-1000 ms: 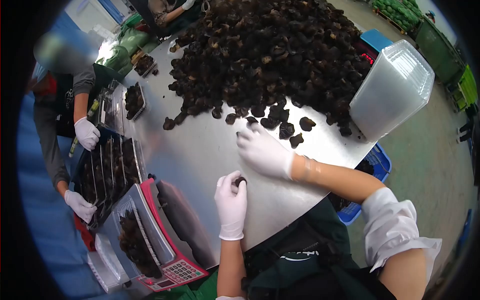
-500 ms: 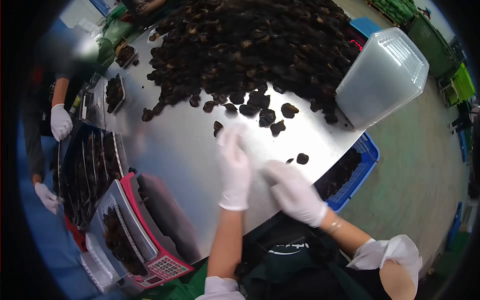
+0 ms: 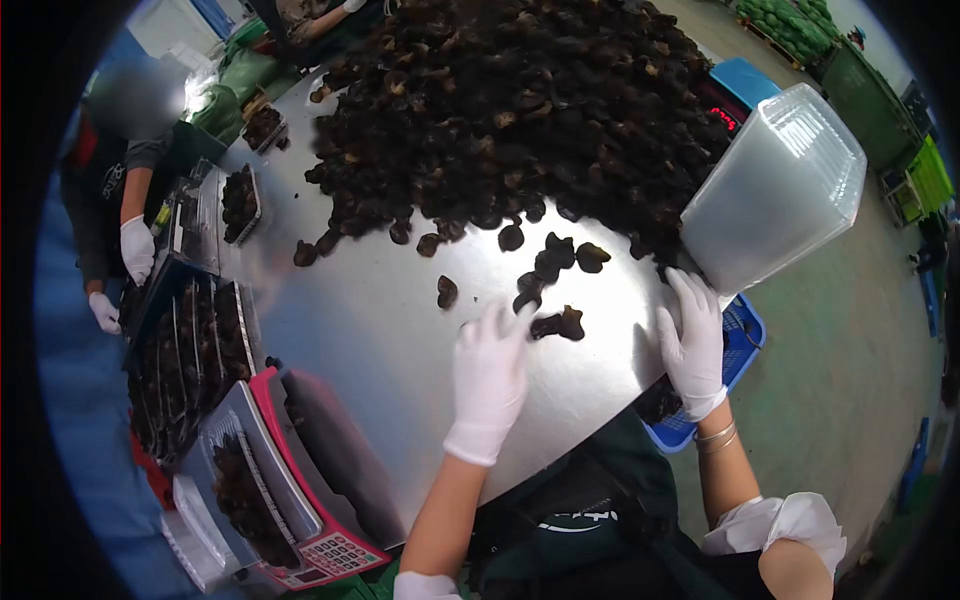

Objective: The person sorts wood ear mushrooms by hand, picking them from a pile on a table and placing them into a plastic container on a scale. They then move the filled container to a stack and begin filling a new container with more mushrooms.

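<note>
A large heap of dark wood ear mushrooms (image 3: pixel 520 110) covers the far part of a metal table (image 3: pixel 370 290). My left hand (image 3: pixel 490 385), in a white glove, reaches over the table with fingers stretched out. Its fingertips meet a few loose wood ear mushrooms (image 3: pixel 527 290), and another loose mushroom (image 3: pixel 571 323) lies just to the right. My right hand (image 3: pixel 694 350), also gloved, is at the table's right edge. Its thumb and fingers are apart, with the fingertips near the heap's edge, beside a stack of clear plastic trays (image 3: pixel 770 190).
Below the right edge sits a blue basket (image 3: pixel 745 345) holding dark pieces. At lower left, a pink scale (image 3: pixel 345 550) bears a filled tray (image 3: pixel 250 490). More filled trays (image 3: pixel 190 350) stand beyond it, near a co-worker's gloved hand (image 3: pixel 137 250). Another scale (image 3: pixel 745 82) is behind the stacked trays.
My right hand has moved right and away from me to the heap's edge. My left hand is slightly right and nearer me. Several loose mushrooms have shifted toward me.
</note>
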Tool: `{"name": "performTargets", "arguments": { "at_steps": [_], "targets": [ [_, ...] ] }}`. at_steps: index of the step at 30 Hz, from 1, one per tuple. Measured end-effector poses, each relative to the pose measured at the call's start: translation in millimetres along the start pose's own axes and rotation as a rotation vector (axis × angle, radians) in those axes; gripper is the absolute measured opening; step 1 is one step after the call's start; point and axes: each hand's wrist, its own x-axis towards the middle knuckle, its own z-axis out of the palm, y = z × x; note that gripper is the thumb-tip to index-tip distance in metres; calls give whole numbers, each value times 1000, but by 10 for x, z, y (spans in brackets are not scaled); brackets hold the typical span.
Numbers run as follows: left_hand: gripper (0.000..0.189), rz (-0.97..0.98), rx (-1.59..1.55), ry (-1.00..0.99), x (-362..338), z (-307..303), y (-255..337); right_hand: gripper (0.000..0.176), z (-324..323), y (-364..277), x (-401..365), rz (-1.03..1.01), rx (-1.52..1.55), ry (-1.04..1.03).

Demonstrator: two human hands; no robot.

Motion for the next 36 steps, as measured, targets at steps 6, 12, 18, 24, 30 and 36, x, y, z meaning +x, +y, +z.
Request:
{"name": "performTargets", "arguments": {
  "at_steps": [6,12,18,24,30,36],
  "targets": [
    [31,-329,-162,223,-576,-289,-263,65,432,-212,1167,-121,-173,187],
    [32,-499,-537,360,-699,-313,-371,46,724,-406,1214,-94,25,-123],
    [33,-480,-380,381,-801,-287,-478,32,525,-677,835,-190,626,-229],
    [39,-479,-319,382,-966,-263,-423,57,644,-508,643,-240,12,-13],
    [34,-442,-349,449,-992,-225,-475,64,707,-1293,-44,-512,182,-392],
    [39,-482,-503,550,-1080,-254,-478,37,547,-1655,-290,-791,515,-510]
  ]
}}
